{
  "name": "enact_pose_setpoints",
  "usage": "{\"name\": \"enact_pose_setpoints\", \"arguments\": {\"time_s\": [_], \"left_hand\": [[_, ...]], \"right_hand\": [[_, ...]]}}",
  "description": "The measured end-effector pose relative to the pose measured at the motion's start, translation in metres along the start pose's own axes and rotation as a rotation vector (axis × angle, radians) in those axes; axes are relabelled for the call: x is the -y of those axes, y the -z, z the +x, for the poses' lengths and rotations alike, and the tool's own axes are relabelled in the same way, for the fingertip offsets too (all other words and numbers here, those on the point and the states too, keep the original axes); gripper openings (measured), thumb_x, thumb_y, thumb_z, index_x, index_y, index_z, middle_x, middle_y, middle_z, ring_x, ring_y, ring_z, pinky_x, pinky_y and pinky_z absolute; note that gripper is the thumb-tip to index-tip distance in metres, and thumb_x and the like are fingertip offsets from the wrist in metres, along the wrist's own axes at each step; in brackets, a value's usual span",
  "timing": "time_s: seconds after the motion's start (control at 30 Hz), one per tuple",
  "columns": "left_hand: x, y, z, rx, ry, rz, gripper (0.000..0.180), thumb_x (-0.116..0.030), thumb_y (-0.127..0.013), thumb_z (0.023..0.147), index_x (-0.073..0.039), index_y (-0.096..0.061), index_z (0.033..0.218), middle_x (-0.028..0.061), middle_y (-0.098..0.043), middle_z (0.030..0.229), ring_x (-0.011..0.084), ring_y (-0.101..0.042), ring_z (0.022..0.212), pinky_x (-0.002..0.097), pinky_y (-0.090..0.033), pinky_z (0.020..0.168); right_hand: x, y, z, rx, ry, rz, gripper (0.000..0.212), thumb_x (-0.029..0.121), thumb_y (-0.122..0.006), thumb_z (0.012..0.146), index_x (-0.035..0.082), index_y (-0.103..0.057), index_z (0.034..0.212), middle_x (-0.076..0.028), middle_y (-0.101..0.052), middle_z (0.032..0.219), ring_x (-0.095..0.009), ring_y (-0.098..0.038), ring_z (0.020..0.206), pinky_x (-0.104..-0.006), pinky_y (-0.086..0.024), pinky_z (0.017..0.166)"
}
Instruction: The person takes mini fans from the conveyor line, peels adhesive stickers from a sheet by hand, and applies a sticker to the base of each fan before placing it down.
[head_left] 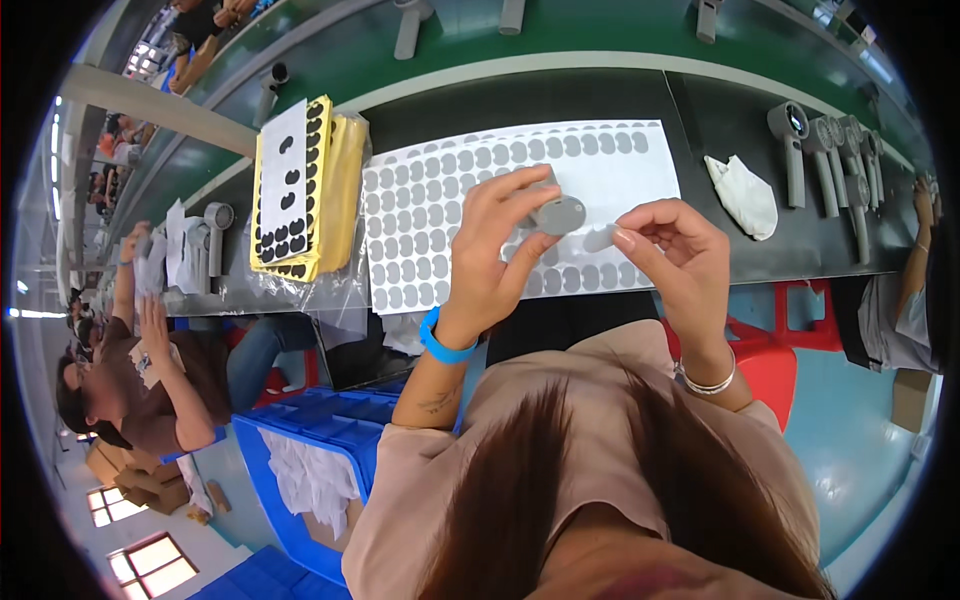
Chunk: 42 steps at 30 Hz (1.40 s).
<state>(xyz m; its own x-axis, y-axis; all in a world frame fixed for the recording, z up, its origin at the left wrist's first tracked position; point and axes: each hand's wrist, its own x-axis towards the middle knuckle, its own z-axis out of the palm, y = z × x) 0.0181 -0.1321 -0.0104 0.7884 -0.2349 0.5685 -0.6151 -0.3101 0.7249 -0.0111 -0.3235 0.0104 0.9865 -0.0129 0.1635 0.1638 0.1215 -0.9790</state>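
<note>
My left hand is closed around a grey handheld device whose rounded flat end, with a small round mark, faces up; the fingers hide the rest of its body. Just right of it, my right hand pinches a small grey sticker between thumb and forefinger, apart from the device. Both hands are above a white sheet of stickers on the dark worktable. Rows of grey bean-shaped stickers cover its left side and edges, while bare backing shows near my hands.
To the left lies a yellow stack of sheets with black stickers, partly in clear plastic. At right are a white cloth and several grey handheld fans. A green conveyor runs behind. A blue crate stands lower left; co-workers sit on both sides.
</note>
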Motion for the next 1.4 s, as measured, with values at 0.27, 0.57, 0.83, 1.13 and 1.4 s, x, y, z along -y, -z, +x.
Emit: {"name": "enact_pose_setpoints", "arguments": {"time_s": [0.27, 0.57, 0.83, 1.13, 1.4], "left_hand": [[-0.015, -0.005, -0.02, -0.014, 0.014, 0.005, 0.043, 0.013, -0.063, 0.071, -0.003, -0.064, 0.111, 0.0126, -0.062, 0.11, 0.02, -0.063, 0.084, 0.0253, -0.053, 0.064], [-0.017, -0.01, -0.026, -0.009, 0.135, -0.23, 0.042, 0.012, -0.065, 0.071, -0.001, -0.063, 0.111, 0.0149, -0.06, 0.113, 0.0207, -0.065, 0.09, 0.0278, -0.058, 0.072], [-0.016, -0.008, -0.028, 0.048, 0.192, -0.386, 0.043, 0.008, -0.07, 0.072, 0.0, -0.061, 0.114, 0.0159, -0.055, 0.119, 0.0177, -0.065, 0.086, 0.0266, -0.058, 0.072], [-0.017, -0.006, -0.028, 0.057, 0.231, -0.48, 0.04, 0.007, -0.069, 0.075, 0.002, -0.061, 0.114, 0.0169, -0.053, 0.121, 0.0163, -0.064, 0.084, 0.0251, -0.057, 0.073], [-0.018, -0.003, -0.027, 0.071, 0.246, -0.47, 0.037, 0.007, -0.067, 0.077, 0.002, -0.062, 0.113, 0.0168, -0.054, 0.12, 0.0151, -0.063, 0.084, 0.0244, -0.057, 0.072]], "right_hand": [[-0.001, -0.01, -0.01, 0.018, 0.03, 0.017, 0.011, -0.004, -0.069, 0.077, -0.003, -0.064, 0.088, -0.009, -0.066, 0.086, -0.012, -0.063, 0.08, -0.0237, -0.05, 0.071], [0.002, -0.009, -0.011, 0.05, 0.033, 0.005, 0.009, -0.006, -0.067, 0.077, -0.003, -0.063, 0.085, -0.009, -0.066, 0.084, -0.019, -0.065, 0.094, -0.0263, -0.054, 0.078], [0.004, -0.007, -0.013, 0.057, 0.023, -0.046, 0.009, -0.005, -0.067, 0.077, -0.003, -0.064, 0.085, -0.009, -0.066, 0.084, -0.019, -0.065, 0.093, -0.027, -0.054, 0.078], [0.004, -0.008, -0.014, 0.061, 0.017, -0.072, 0.008, -0.005, -0.068, 0.077, -0.003, -0.065, 0.084, -0.009, -0.066, 0.083, -0.018, -0.065, 0.093, -0.0263, -0.054, 0.076], [0.005, -0.008, -0.014, 0.055, 0.011, -0.073, 0.008, -0.005, -0.068, 0.077, -0.002, -0.065, 0.083, -0.009, -0.066, 0.083, -0.018, -0.066, 0.093, -0.026, -0.054, 0.075]]}}
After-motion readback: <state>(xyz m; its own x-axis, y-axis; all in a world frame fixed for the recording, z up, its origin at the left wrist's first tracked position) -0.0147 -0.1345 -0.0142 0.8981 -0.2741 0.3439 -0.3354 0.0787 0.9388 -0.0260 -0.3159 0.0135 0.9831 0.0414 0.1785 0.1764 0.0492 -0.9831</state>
